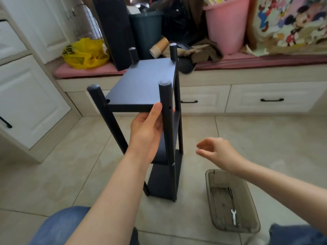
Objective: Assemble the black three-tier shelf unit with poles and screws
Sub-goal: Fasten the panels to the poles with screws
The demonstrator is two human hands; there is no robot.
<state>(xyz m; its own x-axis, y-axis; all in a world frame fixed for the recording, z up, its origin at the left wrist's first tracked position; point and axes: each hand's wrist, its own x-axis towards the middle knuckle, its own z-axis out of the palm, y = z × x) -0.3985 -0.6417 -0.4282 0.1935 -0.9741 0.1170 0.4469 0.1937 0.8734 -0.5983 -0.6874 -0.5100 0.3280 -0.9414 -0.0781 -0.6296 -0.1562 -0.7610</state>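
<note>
Floor: pale tiles that carry the shelf unit and the tray.
Window seat: runs from 10 to 2 o'clock under a pink cushion. A pink bucket sits at 1 o'clock and a yellow bag at 10 o'clock. Neither looks like part of the job.
Shelf unit: stands upright on the floor at the centre of view, just ahead of the person's knees. All three black tiers sit between four poles, so the frame looks largely built.
Near-right pole: its cap rises above the top tier's near corner.
Near-left pole: at 9 o'clock from the near-right pole, also capped above the top tier. It looks slanted, but that may only be the wide lens.
Tray: clear plastic, on the floor at 4 o'clock from the shelf unit's foot, near it but not touching.
Left hand: wrapped round the near-right pole just below the top tier, thumb on the near side, steadying the unit.
Right hand: holds nothing, fingers loosely bent, in the air at 3 o'clock from the left hand and above the tray.
Wrench: small and silver, lying at the tray's near end.
Screw hole: a dark hole in the near-right pole at top-tier level that looks unfilled. Top-tier screws and a final tightening probably remain. The far corners cannot be judged.
</note>
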